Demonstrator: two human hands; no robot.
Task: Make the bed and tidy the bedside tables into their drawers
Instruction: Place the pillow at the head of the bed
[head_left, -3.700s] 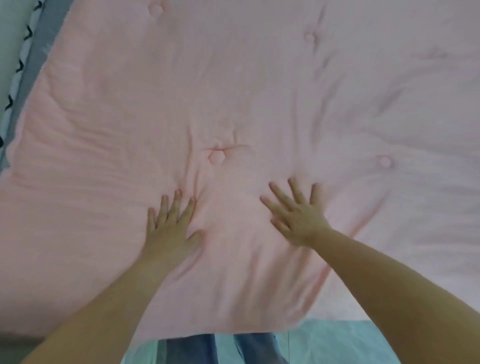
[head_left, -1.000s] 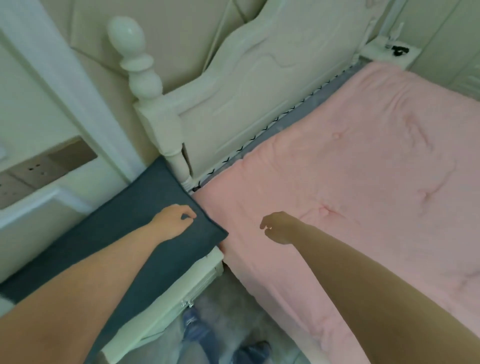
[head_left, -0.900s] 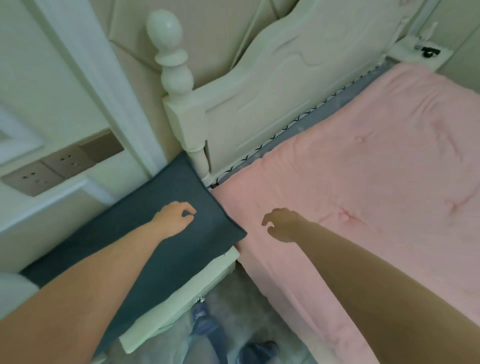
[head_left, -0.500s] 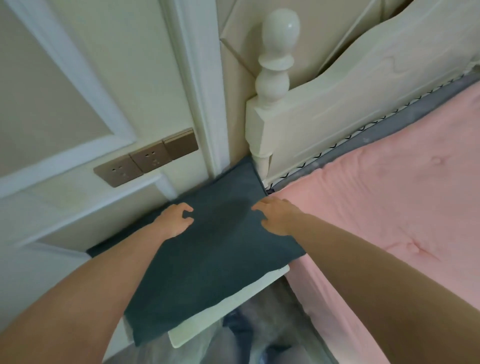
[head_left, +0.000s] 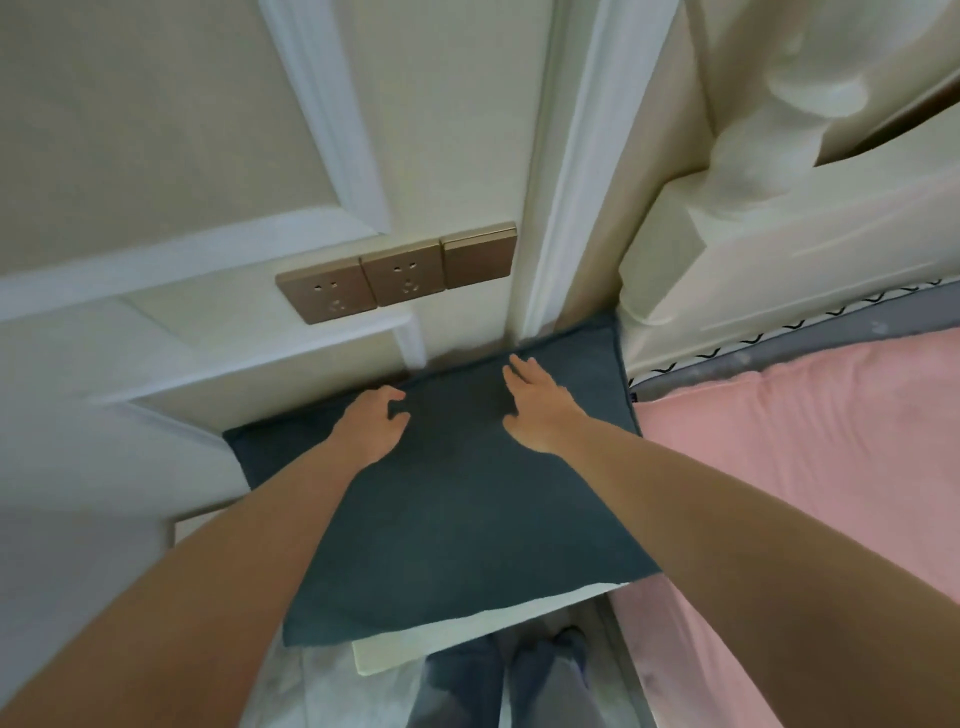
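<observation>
Both hands are lying on a dark blue pillow (head_left: 457, 499): the left hand (head_left: 371, 428) is resting near its far left part with the fingers loosely bent and the thumb apart, holding nothing, and the right hand (head_left: 537, 408) is lying flat near its far right corner with the fingers straight and spread. The pillow is lying flat on the white counter (head_left: 467, 631) beside the bed, covering nearly all of its top; only a pale strip of the counter is showing at the near edge. The far edge of the pillow is touching the wall, just under a row of bronze wall sockets (head_left: 397, 273). To the right, the pink quilt (head_left: 810, 467) is lying spread on the bed, its edge just beside the right side of the pillow. A grey sheet (head_left: 841, 332) with a black zigzag border is showing between the quilt and the white headboard (head_left: 779, 260). Below the counter, the blue trousers (head_left: 462, 686) of the person are showing.
</observation>
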